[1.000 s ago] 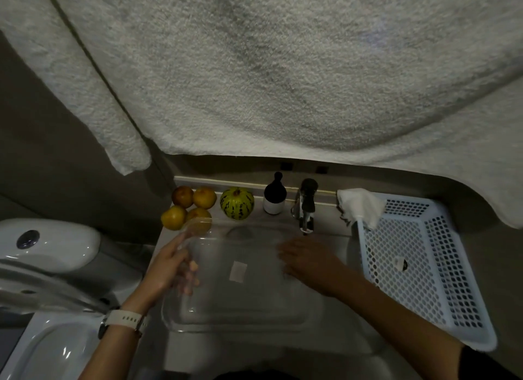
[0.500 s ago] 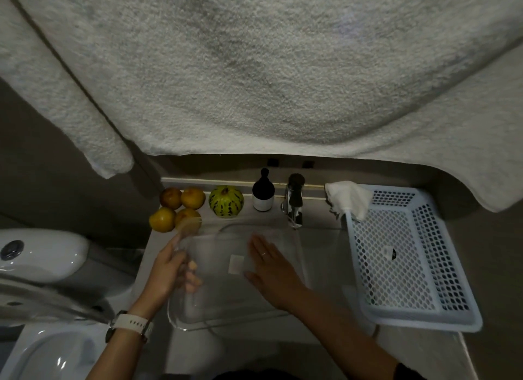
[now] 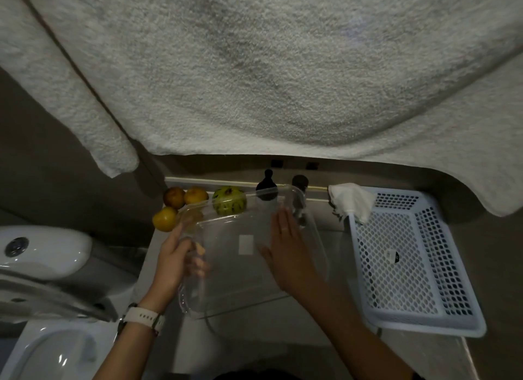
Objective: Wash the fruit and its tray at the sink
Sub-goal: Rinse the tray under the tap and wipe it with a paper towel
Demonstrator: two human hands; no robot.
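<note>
My left hand (image 3: 172, 262) grips the clear tray's (image 3: 226, 277) left edge, fingers curled. My right hand (image 3: 285, 252) lies flat inside it, fingers straight.

Beyond the tray edge you grip, the counter (image 3: 336, 224) carries four fruits (image 3: 192, 196), a melon (image 3: 229, 204), a bottle (image 3: 266, 190); right, a basket (image 3: 410, 320).
</note>
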